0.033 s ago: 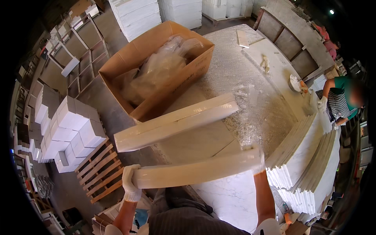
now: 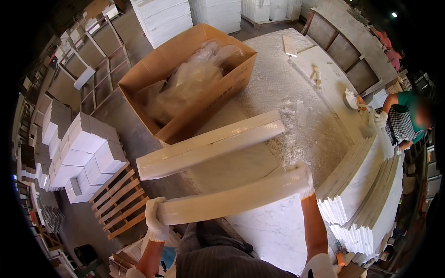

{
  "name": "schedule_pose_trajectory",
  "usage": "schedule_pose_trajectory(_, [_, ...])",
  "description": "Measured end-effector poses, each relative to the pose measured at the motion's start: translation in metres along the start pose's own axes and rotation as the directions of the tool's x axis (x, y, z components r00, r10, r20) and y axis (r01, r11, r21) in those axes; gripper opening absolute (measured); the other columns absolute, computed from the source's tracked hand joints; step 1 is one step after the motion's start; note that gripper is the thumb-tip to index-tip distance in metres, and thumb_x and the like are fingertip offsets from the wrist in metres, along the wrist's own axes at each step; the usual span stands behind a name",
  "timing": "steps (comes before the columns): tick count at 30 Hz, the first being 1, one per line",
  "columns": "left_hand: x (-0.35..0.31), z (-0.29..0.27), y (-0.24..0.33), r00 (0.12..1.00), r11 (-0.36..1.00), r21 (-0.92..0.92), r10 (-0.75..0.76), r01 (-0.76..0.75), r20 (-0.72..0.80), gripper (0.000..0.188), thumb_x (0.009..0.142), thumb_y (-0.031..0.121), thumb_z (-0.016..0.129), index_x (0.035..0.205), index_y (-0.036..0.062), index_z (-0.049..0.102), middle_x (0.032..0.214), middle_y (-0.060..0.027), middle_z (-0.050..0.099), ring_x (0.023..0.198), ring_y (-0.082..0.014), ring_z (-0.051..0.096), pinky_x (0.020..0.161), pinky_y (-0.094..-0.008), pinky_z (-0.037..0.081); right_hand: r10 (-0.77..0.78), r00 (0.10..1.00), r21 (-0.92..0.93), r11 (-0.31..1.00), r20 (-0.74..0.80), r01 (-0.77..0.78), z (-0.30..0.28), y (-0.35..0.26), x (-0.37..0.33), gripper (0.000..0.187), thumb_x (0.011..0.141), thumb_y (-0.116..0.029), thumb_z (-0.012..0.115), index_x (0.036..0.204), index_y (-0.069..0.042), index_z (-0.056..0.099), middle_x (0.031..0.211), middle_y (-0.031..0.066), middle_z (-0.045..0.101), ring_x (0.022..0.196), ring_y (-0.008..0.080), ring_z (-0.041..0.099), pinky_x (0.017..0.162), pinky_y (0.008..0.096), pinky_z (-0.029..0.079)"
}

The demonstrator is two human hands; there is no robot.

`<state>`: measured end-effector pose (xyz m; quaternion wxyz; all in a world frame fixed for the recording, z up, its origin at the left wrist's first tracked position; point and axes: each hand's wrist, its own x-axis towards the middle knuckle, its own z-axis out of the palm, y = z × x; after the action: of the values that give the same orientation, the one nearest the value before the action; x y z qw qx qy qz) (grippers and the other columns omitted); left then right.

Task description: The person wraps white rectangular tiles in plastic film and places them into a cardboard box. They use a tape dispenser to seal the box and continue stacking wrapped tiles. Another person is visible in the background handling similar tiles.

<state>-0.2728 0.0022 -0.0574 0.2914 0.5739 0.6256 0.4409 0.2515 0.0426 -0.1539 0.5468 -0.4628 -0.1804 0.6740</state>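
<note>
At far left stand stacked white blocks (image 2: 79, 153) above a wooden pallet (image 2: 120, 201). Our gloved left hand (image 2: 155, 220) wraps one end of a long cream slab (image 2: 232, 199), our right hand (image 2: 303, 183) grips the other, holding it level above the marble table (image 2: 278, 92). It sits exactly as in the earlier view, parallel to the wrapped slab (image 2: 211, 143) beside the cardboard box (image 2: 185, 83), so we judge the carry paused.

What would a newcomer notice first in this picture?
First, the long pale slab held at its two ends by the gloved left hand and right hand, low in the centre. Just above it, a similar slab lies on the worktable. Behind stands an open cardboard box stuffed with clear plastic wrap.
</note>
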Motion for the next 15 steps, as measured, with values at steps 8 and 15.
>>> schedule_pose_trajectory(8, [-0.031,-0.007,0.015,0.928,0.907,-0.275,-0.358,0.320,-0.100,0.026,0.096,0.024,0.057,0.106,0.0017,0.066,0.100,-0.0107,0.062,0.092,-0.0238,0.062,0.080,-0.0348,0.051,-0.182,0.978,0.197,0.960,-0.105,0.200,0.027,-0.001,0.122,0.034,0.104,-0.034,0.048,0.118,-0.005,0.059,0.112,0.0078,0.062,0.102,0.0168,0.058,0.088,0.0317,0.048])
schedule_pose_trajectory(15, [-0.020,-0.001,-0.018,0.255,-0.190,-0.762,-0.869,0.620,0.424,0.039,0.100,0.045,0.054,0.116,0.0104,0.062,0.112,-0.0088,0.066,0.103,-0.0280,0.064,0.089,-0.0474,0.054,-0.493,0.760,-0.377,0.859,-0.425,0.347,0.098,0.103,0.017,0.073,0.106,-0.049,0.034,0.159,-0.003,0.012,0.162,0.0162,0.022,0.146,0.0285,0.029,0.121,0.0402,0.024])
